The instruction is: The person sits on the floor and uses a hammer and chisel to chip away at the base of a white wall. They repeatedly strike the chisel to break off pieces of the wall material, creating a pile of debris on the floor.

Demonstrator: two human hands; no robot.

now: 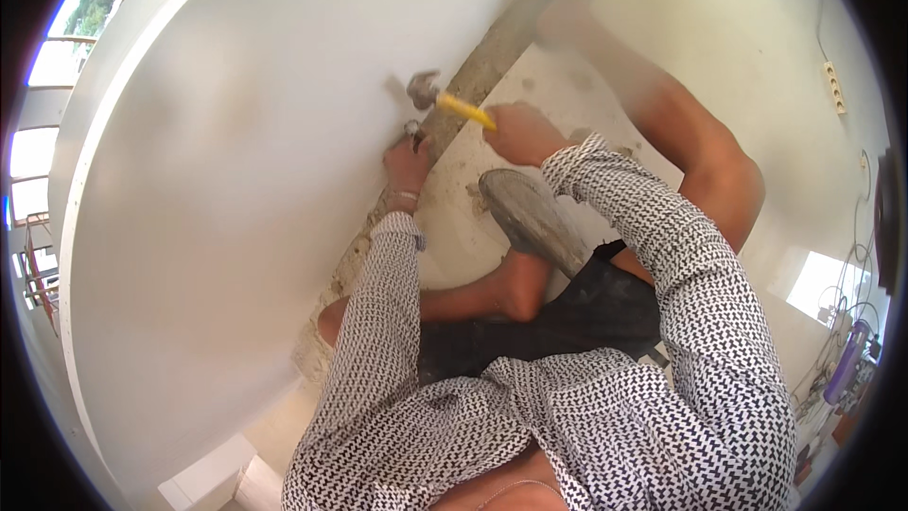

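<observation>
In my right hand is a claw hammer, gripped by its yellow handle. Its metal head hangs just above my left hand, close to the white wall. The fingers of my left hand are closed around a short chisel, whose round metal end points up toward the hammer head. Its lower end is hidden by the hand. The left hand rests by a rough grey strip of bare mortar along the foot of the wall. Hammer head and chisel appear apart.
The smooth white wall rises on my left. My bent legs flank the dusty floor, with one grey shoe near the hands. A power strip, cables and a purple object lie toward the right.
</observation>
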